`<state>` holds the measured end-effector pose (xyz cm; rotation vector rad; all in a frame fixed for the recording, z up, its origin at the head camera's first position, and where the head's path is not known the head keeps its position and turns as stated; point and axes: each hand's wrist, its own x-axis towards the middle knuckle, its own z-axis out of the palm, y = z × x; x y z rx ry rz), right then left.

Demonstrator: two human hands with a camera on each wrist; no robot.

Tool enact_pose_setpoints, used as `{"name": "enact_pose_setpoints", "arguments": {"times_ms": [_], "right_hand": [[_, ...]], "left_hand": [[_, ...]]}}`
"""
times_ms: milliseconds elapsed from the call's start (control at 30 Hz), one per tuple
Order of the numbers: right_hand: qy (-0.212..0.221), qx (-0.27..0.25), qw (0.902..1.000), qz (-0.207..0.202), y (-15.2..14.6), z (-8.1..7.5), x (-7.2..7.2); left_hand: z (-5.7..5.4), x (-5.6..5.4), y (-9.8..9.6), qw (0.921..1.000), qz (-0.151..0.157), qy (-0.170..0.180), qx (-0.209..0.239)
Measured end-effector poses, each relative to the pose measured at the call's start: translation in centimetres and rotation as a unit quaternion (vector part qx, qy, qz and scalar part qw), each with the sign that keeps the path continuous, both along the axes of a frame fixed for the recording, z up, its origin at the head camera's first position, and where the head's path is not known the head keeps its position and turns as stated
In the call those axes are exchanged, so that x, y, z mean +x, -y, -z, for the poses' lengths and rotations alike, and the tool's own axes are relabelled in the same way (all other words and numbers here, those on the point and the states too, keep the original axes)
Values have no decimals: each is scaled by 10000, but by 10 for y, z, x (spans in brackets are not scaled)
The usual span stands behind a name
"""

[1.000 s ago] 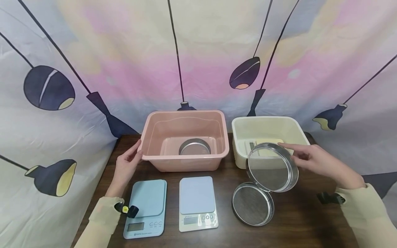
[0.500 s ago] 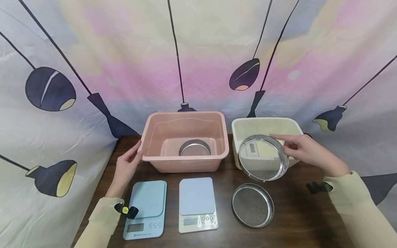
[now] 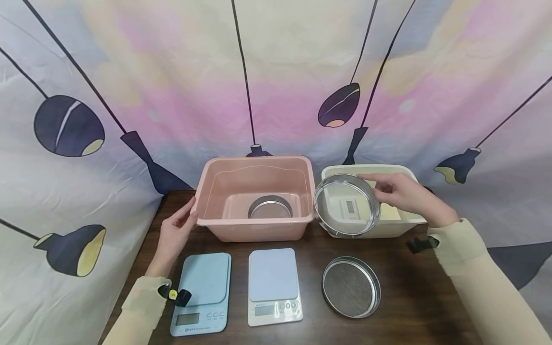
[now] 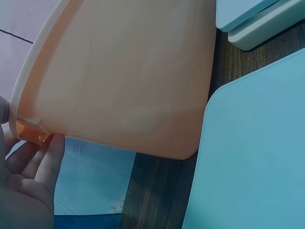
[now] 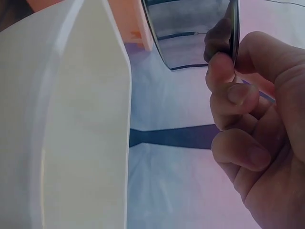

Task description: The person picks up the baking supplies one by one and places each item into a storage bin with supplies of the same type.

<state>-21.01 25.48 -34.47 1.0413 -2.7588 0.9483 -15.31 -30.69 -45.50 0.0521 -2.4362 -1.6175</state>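
1. With the right hand (image 3: 398, 194) we pinch the rim of a round sieve (image 3: 342, 205) between thumb and fingers, above the cream tub (image 3: 393, 231), near the pink tub (image 3: 254, 232); we cannot tell whether sieve and pink tub touch.
2. With the left hand (image 3: 176, 230) we grip the pink tub's left rim, which should help steady it.
3. We judge that a firm pinch matters here: held at one side, the sieve could swing or slip. We would best lift its low edge clear of both rims.
4. The sieve looks shiny, silvery and shallow, tilted, with a see-through bottom.
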Motion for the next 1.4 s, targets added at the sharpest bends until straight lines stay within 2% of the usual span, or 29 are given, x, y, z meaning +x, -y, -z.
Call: {"name": "enact_pose_setpoints", "arguments": {"times_ms": [300,467,800,1400], "right_hand": [[385,333,9982,311,21,-4,-19],[487,285,9982,206,31,-7,-28],[620,299,9975,148,52,-13,-47],[880,427,9952,8,89,-25,-78]], "left_hand": [[-1,2,-1,10000,-6,76,13],[0,2,-1,9999,-10,76,77],[4,0,2,9992,115,-214,316],[-2,1,-1,9991,111,-109,402]]}}
